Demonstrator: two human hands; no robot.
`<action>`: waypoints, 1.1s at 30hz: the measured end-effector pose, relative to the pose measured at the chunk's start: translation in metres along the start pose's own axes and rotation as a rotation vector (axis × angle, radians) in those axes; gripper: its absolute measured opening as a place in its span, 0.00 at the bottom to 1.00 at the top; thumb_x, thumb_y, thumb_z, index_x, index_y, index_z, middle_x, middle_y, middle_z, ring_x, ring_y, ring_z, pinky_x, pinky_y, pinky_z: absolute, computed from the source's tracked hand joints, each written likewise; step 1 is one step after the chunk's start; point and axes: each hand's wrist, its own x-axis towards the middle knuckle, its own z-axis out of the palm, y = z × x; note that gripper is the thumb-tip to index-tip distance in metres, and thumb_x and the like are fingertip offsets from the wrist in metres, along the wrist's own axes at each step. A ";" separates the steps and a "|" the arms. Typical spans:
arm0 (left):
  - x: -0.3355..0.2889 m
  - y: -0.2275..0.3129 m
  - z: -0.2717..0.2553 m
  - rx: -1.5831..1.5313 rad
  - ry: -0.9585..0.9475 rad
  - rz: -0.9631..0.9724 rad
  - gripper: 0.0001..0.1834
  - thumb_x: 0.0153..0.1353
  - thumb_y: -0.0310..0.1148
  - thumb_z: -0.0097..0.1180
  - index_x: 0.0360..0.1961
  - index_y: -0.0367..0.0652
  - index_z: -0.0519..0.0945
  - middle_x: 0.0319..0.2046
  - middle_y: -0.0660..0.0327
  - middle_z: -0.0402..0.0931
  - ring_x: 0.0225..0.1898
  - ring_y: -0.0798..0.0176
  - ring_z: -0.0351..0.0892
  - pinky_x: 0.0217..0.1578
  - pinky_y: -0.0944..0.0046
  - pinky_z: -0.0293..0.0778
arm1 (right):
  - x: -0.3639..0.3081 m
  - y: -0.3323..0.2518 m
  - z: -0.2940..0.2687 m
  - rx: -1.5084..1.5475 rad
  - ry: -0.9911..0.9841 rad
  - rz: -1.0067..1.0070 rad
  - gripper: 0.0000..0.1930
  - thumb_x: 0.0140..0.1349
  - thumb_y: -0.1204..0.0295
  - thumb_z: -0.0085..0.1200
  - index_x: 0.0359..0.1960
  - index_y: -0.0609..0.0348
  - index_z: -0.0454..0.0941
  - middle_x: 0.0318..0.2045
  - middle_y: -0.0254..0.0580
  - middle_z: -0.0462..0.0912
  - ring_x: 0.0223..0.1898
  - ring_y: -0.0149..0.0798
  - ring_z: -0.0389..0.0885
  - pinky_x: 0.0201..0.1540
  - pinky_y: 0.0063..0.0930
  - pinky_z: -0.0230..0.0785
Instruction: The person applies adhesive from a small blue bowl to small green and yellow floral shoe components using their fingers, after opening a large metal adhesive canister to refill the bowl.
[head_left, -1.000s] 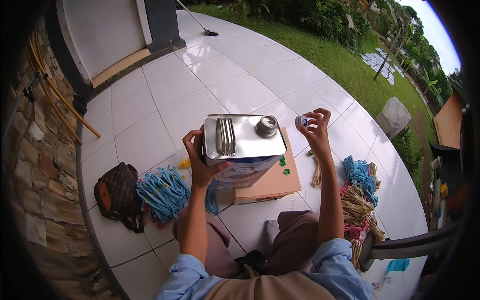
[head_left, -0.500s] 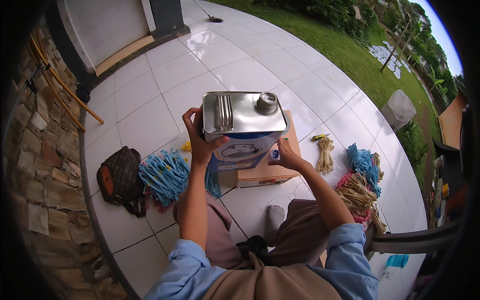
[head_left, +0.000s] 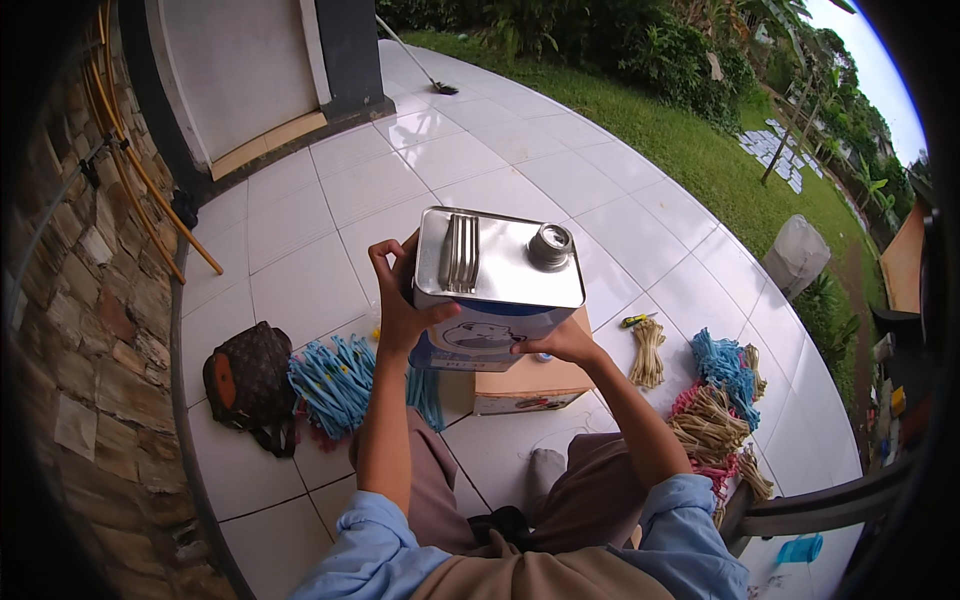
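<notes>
Over the cardboard box we now grip the metal can two-handed — left hand clasping its side, right hand, lately raised and apart, beneath.

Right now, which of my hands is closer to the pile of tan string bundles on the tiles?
Right. Your right hand supports the metal can from below, on the side of the tan string bundles. Your left hand grips the can's far side.

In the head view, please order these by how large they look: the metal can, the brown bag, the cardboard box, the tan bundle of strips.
1. Metal can, largest, though held up nearest the camera in the left hand and right hand.
2. Brown bag.
3. Cardboard box, partly hidden behind the can, so its rank against the bag is unsure.
4. Tan bundle of strips, smallest.
</notes>
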 end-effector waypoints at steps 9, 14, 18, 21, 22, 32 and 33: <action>0.133 0.068 0.008 0.079 -0.187 -0.134 0.40 0.50 0.61 0.54 0.54 0.48 0.54 0.50 0.50 0.69 0.58 0.54 0.60 0.58 0.47 0.51 | 0.028 -0.112 0.032 0.514 0.693 -0.509 0.68 0.32 0.70 0.70 0.66 0.42 0.22 0.58 0.53 0.56 0.58 0.49 0.60 0.60 0.46 0.56; 0.068 0.014 -0.021 0.176 0.241 0.073 0.40 0.54 0.72 0.27 0.63 0.62 0.46 0.68 0.58 0.36 0.69 0.52 0.27 0.62 0.39 0.25 | 0.045 -0.086 0.004 0.830 0.849 -0.509 0.52 0.36 0.69 0.64 0.63 0.50 0.41 0.53 0.51 0.61 0.56 0.50 0.61 0.59 0.46 0.54; -0.034 -0.076 -0.005 -0.232 0.219 -0.219 0.48 0.51 0.67 0.46 0.66 0.54 0.43 0.64 0.60 0.48 0.65 0.58 0.46 0.61 0.53 0.50 | 0.051 -0.072 0.012 0.914 0.771 -0.505 0.46 0.38 0.65 0.63 0.60 0.54 0.47 0.52 0.50 0.61 0.57 0.48 0.58 0.60 0.45 0.51; -0.065 -0.105 0.021 -0.454 0.267 -0.508 0.43 0.53 0.59 0.51 0.63 0.47 0.53 0.57 0.61 0.60 0.58 0.60 0.60 0.56 0.58 0.60 | 0.049 -0.047 0.014 0.839 0.804 -0.441 0.44 0.40 0.66 0.62 0.60 0.55 0.50 0.53 0.49 0.63 0.57 0.47 0.60 0.59 0.44 0.55; -0.066 -0.105 0.022 -0.476 0.308 -0.515 0.39 0.55 0.55 0.52 0.62 0.47 0.55 0.54 0.61 0.63 0.56 0.60 0.64 0.53 0.58 0.63 | 0.050 -0.044 0.017 0.775 0.827 -0.402 0.41 0.42 0.65 0.61 0.59 0.54 0.51 0.53 0.48 0.66 0.57 0.46 0.63 0.58 0.43 0.57; -0.041 -0.089 -0.026 -0.334 0.407 -0.467 0.33 0.53 0.45 0.51 0.57 0.40 0.62 0.48 0.56 0.71 0.47 0.57 0.74 0.45 0.58 0.72 | 0.060 0.018 0.047 0.975 0.646 -0.289 0.41 0.52 0.66 0.61 0.62 0.57 0.47 0.56 0.44 0.61 0.58 0.40 0.60 0.59 0.35 0.54; -0.040 -0.089 -0.031 -0.320 0.387 -0.462 0.33 0.53 0.45 0.52 0.58 0.39 0.62 0.48 0.56 0.71 0.47 0.57 0.73 0.46 0.58 0.71 | 0.062 0.018 0.051 1.077 0.688 -0.290 0.40 0.54 0.64 0.60 0.62 0.57 0.47 0.56 0.44 0.62 0.58 0.40 0.61 0.59 0.35 0.56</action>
